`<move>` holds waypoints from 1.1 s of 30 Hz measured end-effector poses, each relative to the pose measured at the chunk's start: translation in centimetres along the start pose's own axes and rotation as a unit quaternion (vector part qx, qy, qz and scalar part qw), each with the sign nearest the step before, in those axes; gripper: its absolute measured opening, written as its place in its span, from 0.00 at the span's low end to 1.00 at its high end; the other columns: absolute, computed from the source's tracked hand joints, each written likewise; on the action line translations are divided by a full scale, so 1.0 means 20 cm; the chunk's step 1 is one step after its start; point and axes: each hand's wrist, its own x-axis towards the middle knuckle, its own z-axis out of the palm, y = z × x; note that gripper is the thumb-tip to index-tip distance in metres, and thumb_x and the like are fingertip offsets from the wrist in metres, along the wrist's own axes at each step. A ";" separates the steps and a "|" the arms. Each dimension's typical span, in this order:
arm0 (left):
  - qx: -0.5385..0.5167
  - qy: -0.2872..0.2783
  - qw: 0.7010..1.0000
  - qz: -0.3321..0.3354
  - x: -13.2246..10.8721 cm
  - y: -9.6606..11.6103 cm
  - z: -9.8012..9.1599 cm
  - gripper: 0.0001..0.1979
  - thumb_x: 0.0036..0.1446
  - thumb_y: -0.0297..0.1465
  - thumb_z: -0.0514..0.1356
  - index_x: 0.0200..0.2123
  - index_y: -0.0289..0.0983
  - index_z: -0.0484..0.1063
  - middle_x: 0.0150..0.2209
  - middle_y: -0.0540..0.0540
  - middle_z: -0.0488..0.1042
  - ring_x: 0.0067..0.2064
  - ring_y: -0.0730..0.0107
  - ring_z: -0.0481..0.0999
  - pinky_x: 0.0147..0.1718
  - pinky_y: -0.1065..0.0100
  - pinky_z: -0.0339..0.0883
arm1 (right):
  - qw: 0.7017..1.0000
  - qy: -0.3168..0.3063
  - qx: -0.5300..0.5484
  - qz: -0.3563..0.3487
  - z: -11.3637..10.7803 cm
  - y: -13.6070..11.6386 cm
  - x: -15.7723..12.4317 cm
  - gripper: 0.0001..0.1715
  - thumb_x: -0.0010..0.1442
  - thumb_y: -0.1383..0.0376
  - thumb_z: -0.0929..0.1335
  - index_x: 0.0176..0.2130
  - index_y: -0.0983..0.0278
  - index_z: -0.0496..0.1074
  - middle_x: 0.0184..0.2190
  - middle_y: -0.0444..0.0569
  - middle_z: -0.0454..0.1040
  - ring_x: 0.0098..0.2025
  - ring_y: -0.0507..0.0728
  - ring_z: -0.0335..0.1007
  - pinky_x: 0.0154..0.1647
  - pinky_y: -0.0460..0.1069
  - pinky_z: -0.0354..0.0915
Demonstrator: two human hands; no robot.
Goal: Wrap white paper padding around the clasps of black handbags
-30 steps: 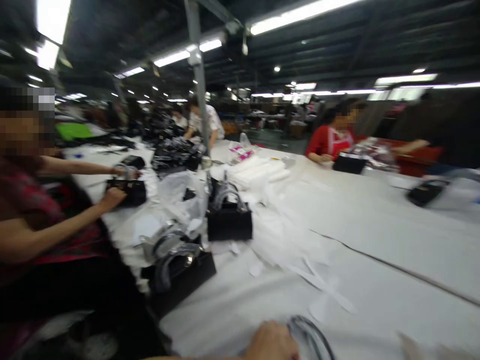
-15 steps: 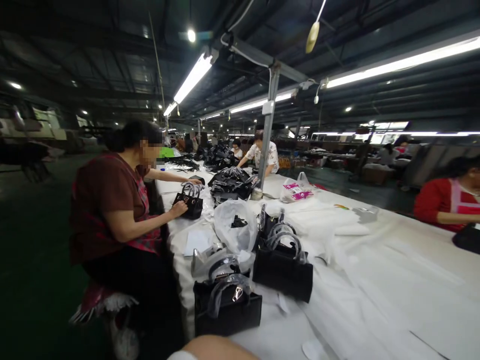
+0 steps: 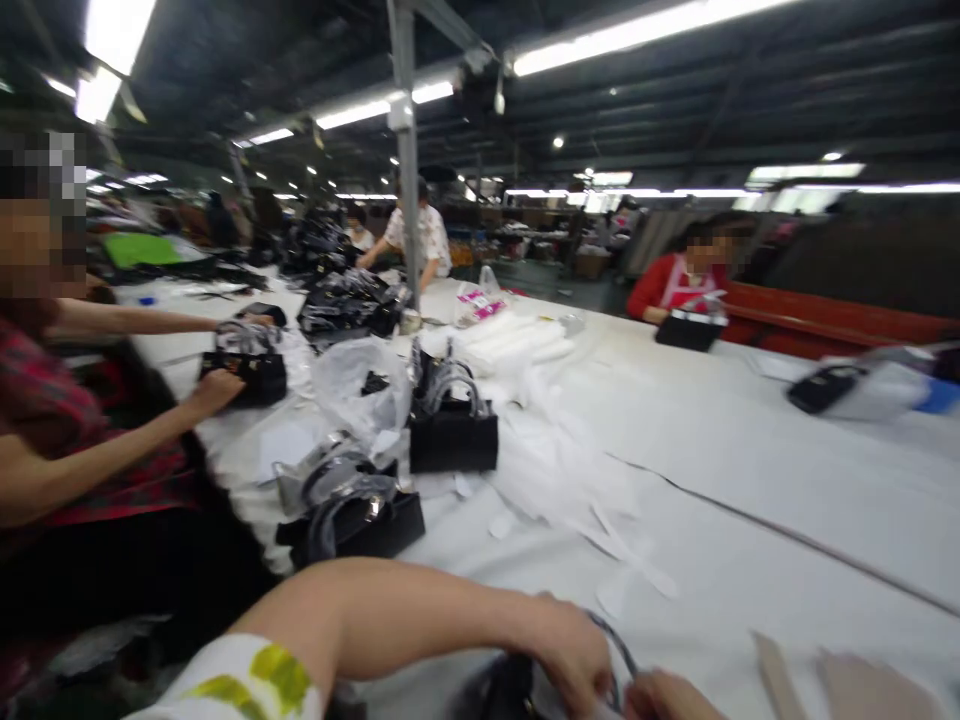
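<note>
The left hand [image 3: 574, 655], newly in view, clenched a bag handle [image 3: 619, 655]; the right hand's [image 3: 667, 698] grip was unclear; white surface [image 3: 787, 500] lay bare ahead.

Surface [image 3: 750, 520] was covered w/ white cloth, matt & smooth, w/ thin white paper scraps [image 3: 622, 570] on it. Black bag [image 3: 453, 440] near the middle looked like smooth faux leather, slight sheen; its handles [image 3: 450, 385] were wrapped in clear glossy plastic film. Handle [image 3: 619, 655] under my left hand [image 3: 577, 655] was also film-wrapped & shiny. Clear plastic sack [image 3: 360, 385] was crinkled & glossy. Brown card pieces [image 3: 862, 685] at right were matt.
</note>
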 end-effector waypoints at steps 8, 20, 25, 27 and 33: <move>0.001 -0.071 0.996 0.053 0.08 0.02 0.12 0.17 0.44 0.26 0.61 0.41 0.39 0.71 0.32 0.49 0.75 0.32 0.63 0.75 0.23 0.72 0.61 | 0.977 -0.183 0.056 0.092 -0.05 0.07 -0.09 0.06 0.40 0.73 0.70 0.22 0.65 0.69 0.18 0.36 0.60 0.23 0.48 0.55 0.22 0.44 0.48; 0.039 0.006 0.999 -0.010 0.02 0.25 0.21 0.13 0.47 0.20 0.62 0.39 0.27 0.73 0.37 0.32 0.75 0.37 0.47 0.77 0.35 0.58 0.70 | 0.987 -0.134 0.075 0.051 0.00 0.07 -0.13 0.09 0.43 0.73 0.64 0.18 0.64 0.58 0.17 0.38 0.54 0.23 0.48 0.52 0.23 0.45 0.46; -0.074 0.091 0.992 -0.056 0.00 0.17 0.26 0.09 0.54 0.33 0.61 0.39 0.39 0.72 0.37 0.46 0.76 0.38 0.58 0.76 0.33 0.67 0.65 | 0.988 -0.114 0.085 0.061 0.01 0.07 -0.14 0.07 0.40 0.74 0.66 0.20 0.65 0.62 0.18 0.38 0.58 0.24 0.48 0.54 0.24 0.44 0.47; -0.108 0.125 0.982 -0.087 0.01 0.15 0.30 0.06 0.53 0.34 0.61 0.35 0.40 0.73 0.35 0.47 0.76 0.38 0.60 0.75 0.32 0.67 0.62 | 0.986 -0.108 0.093 0.082 0.01 0.09 -0.16 0.06 0.44 0.71 0.67 0.20 0.65 0.64 0.18 0.39 0.58 0.24 0.48 0.53 0.23 0.44 0.47; -0.165 0.173 0.966 -0.100 0.03 0.15 0.37 0.03 0.49 0.27 0.59 0.27 0.39 0.72 0.30 0.52 0.72 0.34 0.68 0.71 0.31 0.69 0.56 | 0.981 -0.108 0.126 0.101 -0.01 0.14 -0.23 0.07 0.46 0.71 0.66 0.27 0.66 0.75 0.19 0.39 0.66 0.24 0.48 0.59 0.22 0.42 0.51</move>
